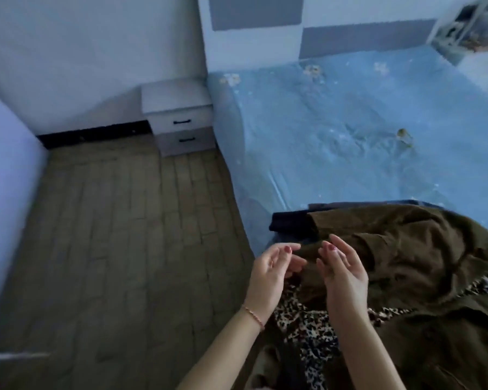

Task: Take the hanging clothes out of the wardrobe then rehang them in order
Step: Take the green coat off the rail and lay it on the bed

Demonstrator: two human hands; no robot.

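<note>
Your left hand [268, 273] and right hand [343, 273] hover side by side above the near corner of the bed [335, 130], fingers loosely spread and holding nothing. The clothes lie heaped beneath them: an olive-brown coat [423, 257] on top, a leopard-print garment [307, 325] under it, and a dark folded piece [290, 220] at the far edge of the pile. No hangers show, so you may grab cloth alone and drag the layers together. The leopard piece sits close to the bed's left edge and could slip to the floor [119, 243] if you pull the coat carelessly.
</note>
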